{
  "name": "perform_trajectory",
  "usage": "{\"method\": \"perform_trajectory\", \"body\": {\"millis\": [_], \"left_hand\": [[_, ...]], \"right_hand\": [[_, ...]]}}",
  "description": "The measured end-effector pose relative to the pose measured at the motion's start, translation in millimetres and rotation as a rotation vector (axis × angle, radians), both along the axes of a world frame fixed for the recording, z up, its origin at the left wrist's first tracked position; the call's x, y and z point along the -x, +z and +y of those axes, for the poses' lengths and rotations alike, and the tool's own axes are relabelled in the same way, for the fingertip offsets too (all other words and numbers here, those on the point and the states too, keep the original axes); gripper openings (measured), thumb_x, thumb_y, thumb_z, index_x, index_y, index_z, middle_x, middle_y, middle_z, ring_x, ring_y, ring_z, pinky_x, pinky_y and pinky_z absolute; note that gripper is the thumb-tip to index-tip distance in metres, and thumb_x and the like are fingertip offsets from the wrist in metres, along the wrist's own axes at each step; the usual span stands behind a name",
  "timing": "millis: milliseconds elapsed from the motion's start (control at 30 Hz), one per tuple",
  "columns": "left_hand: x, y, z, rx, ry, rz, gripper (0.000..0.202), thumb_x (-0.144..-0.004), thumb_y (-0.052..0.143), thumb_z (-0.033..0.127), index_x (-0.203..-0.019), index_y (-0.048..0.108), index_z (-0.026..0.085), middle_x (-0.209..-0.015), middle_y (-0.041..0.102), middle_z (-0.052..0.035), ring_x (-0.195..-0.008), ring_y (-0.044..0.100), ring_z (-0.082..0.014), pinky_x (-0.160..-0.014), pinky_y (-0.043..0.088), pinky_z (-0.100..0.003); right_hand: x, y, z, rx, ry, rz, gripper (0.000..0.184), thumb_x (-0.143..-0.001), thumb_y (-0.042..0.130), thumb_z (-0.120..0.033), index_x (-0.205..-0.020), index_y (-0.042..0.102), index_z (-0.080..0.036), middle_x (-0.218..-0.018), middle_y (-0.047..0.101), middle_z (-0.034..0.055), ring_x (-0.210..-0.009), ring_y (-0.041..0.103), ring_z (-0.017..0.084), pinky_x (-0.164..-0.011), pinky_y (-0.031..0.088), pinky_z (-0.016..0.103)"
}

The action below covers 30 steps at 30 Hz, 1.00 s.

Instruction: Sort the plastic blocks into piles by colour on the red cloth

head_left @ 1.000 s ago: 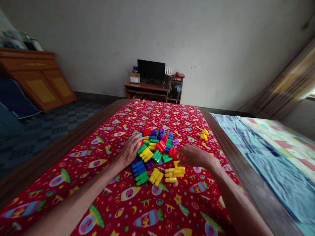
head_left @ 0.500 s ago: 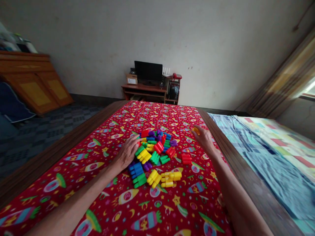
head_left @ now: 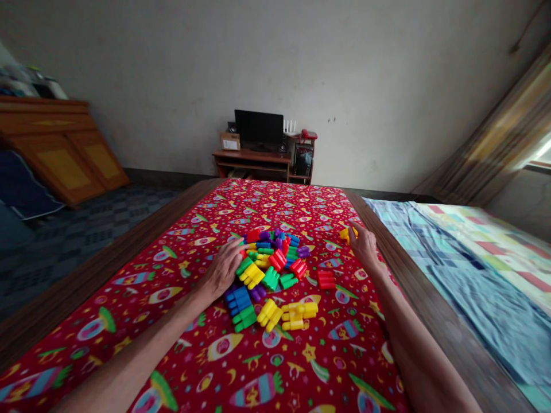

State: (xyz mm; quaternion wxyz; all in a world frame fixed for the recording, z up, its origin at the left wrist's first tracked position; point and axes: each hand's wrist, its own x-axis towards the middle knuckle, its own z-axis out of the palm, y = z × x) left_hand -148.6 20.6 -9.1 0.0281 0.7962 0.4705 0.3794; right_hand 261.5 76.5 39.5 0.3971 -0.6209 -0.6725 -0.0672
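A heap of plastic building blocks [head_left: 278, 261] in red, yellow, green, blue and purple lies in the middle of the red patterned cloth [head_left: 219, 376]. At the heap's left edge rests my left hand [head_left: 222, 268], its fingers stretched out against the blocks and holding none of them. My right hand [head_left: 364, 244] is off to the right of the heap, near the cloth's right side. Its thumb and fingers close on a yellow building block [head_left: 348, 234]. Nearest that hand is a single red block [head_left: 326, 280]. Joined yellow blocks [head_left: 300, 314] lie at the heap's near side.
Dark wooden table edges [head_left: 424, 304] show on both sides of the cloth. A bed [head_left: 477, 275] with a blue sheet stands to the right. Beyond the table is a desk [head_left: 253, 158] with a monitor [head_left: 259, 127]. A wooden cabinet [head_left: 64, 155] is at the left.
My right hand has shifted slightly right and down with the yellow block, which now shows more beyond the fingers. My left hand has stayed at the heap.
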Motion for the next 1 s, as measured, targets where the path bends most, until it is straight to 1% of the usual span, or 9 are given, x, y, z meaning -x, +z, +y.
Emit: {"method": "perform_trajectory", "body": {"millis": [67, 167, 233, 300, 467, 600, 700, 833, 1000], "left_hand": [[-1.5, 3.9, -2.2, 0.016, 0.004, 0.005, 0.048, -0.1, 0.023, 0.043, -0.124, 0.058, 0.019, -0.139, 0.052, -0.0104, -0.132, 0.043, -0.0248, -0.113, 0.034, -0.047], [-3.5, 10.8, -6.3, 0.051, 0.0, 0.021, 0.05, -0.1, 0.021, 0.044, -0.124, 0.057, 0.018, -0.139, 0.052, -0.0111, -0.132, 0.043, -0.025, -0.113, 0.034, -0.048], [-4.5, 14.4, -8.7, 0.069, 0.0, 0.028, 0.05, -0.1, 0.021, 0.043, -0.125, 0.057, 0.018, -0.14, 0.051, -0.0114, -0.133, 0.043, -0.0251, -0.114, 0.033, -0.048], [-5.1, 15.9, -10.2, 0.073, 0.001, 0.028, 0.049, -0.1, 0.022, 0.042, -0.125, 0.056, 0.018, -0.141, 0.05, -0.0112, -0.133, 0.042, -0.0249, -0.115, 0.032, -0.049], [-4.6, 14.0, -9.5, 0.067, 0.007, 0.017, 0.047, -0.1, 0.023, 0.041, -0.124, 0.057, 0.019, -0.14, 0.05, -0.0111, -0.133, 0.043, -0.0242, -0.115, 0.032, -0.048], [-3.8, 12.6, -8.0, 0.07, 0.009, 0.031, 0.049, -0.1, 0.021, 0.041, -0.123, 0.057, 0.017, -0.139, 0.051, -0.0127, -0.133, 0.043, -0.0243, -0.114, 0.033, -0.048], [-4.2, 12.9, -9.0, 0.062, 0.01, 0.032, 0.048, -0.1, 0.021, 0.04, -0.124, 0.057, 0.018, -0.138, 0.052, -0.0111, -0.133, 0.043, -0.0236, -0.114, 0.034, -0.048], [-5.6, 14.7, -11.5, 0.057, -0.003, 0.033, 0.046, -0.1, 0.022, 0.037, -0.126, 0.055, 0.019, -0.14, 0.051, -0.0099, -0.134, 0.041, -0.0234, -0.114, 0.034, -0.048], [-5.2, 11.5, -9.2, 0.048, 0.014, 0.045, 0.049, -0.101, 0.02, 0.038, -0.125, 0.056, 0.016, -0.14, 0.05, -0.0121, -0.133, 0.042, -0.0237, -0.115, 0.032, -0.048]], "right_hand": [[22.6, 19.9, -11.6, 0.099, 0.152, -0.009, 0.037, -0.09, 0.045, -0.028, -0.114, 0.069, -0.013, -0.084, 0.074, 0.0142, -0.072, 0.067, 0.022, -0.068, 0.049, 0.031], [63.4, 43.1, -36.2, 0.328, 0.563, -0.074, 0.032, -0.092, 0.049, -0.031, -0.112, 0.071, -0.017, -0.084, 0.075, 0.0074, -0.067, 0.066, 0.016, -0.061, 0.046, 0.024], [87.9, 49.2, -53.5, 0.45, 0.801, -0.161, 0.027, -0.091, 0.053, -0.028, -0.11, 0.071, -0.019, -0.09, 0.075, 0.0056, -0.072, 0.067, 0.015, -0.064, 0.047, 0.023], [105.7, 47.6, -67.1, 0.501, 0.918, -0.259, 0.026, -0.088, 0.059, -0.025, -0.111, 0.07, -0.02, -0.098, 0.074, 0.0056, -0.081, 0.068, 0.016, -0.07, 0.048, 0.023], [122.2, 35.5, -78.5, 0.427, 0.836, -0.501, 0.033, -0.081, 0.067, -0.018, -0.114, 0.066, -0.02, -0.115, 0.068, 0.0089, -0.098, 0.063, 0.02, -0.077, 0.048, 0.027], [132.1, 40.2, -84.1, 0.354, 0.638, -0.637, 0.019, -0.088, 0.051, -0.009, -0.093, 0.069, -0.015, -0.087, 0.07, 0.0102, -0.079, 0.063, 0.018, -0.071, 0.045, 0.028], [152.3, 39.2, -96.2, 0.223, 0.733, -0.587, 0.022, -0.094, 0.044, -0.013, -0.096, 0.066, -0.015, -0.087, 0.068, 0.0098, -0.08, 0.061, 0.019, -0.072, 0.045, 0.029], [184.2, 22.3, -109.3, 0.037, 0.841, -0.532, 0.032, -0.093, 0.052, -0.026, -0.125, 0.054, -0.02, -0.127, 0.055, 0.0171, -0.112, 0.053, 0.026, -0.086, 0.047, 0.038], [184.5, 19.0, -100.1, 0.096, 0.865, -0.481, 0.023, -0.096, 0.042, -0.015, -0.112, 0.057, -0.018, -0.099, 0.064, 0.0104, -0.091, 0.059, 0.02, -0.078, 0.049, 0.031]]}}
